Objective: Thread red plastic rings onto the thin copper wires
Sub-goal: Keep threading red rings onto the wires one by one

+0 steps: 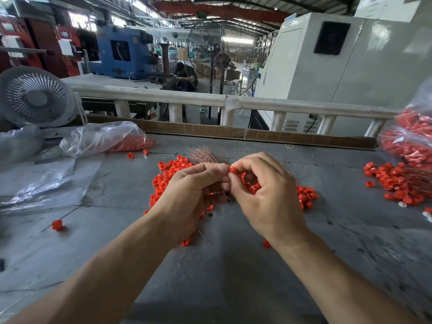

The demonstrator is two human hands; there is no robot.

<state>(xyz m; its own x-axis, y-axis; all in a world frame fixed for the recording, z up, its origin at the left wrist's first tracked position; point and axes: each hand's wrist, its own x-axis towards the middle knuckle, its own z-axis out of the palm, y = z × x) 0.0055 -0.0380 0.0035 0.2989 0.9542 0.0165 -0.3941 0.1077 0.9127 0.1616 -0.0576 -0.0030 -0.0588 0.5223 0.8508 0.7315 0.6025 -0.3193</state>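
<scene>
While I look down from the head camera, I go from left to right. One small red plastic ring on a thin wire (57,224) lies alone at the left, well apart from my hands. My left hand (187,195) has curled fingers; I think it pinches a thin copper wire, but the wire is too fine to see there. The small red plastic ring (233,170) sits right between both hands, pinched by my right hand (264,195). Just behind my hands, the bunch of thin copper wires (204,155) fans away from me. The pile of loose red rings (163,181) lies under my hands on the flat grey table (222,277). I think the ring must slide left onto the wire tip. Near me the table has room.
</scene>
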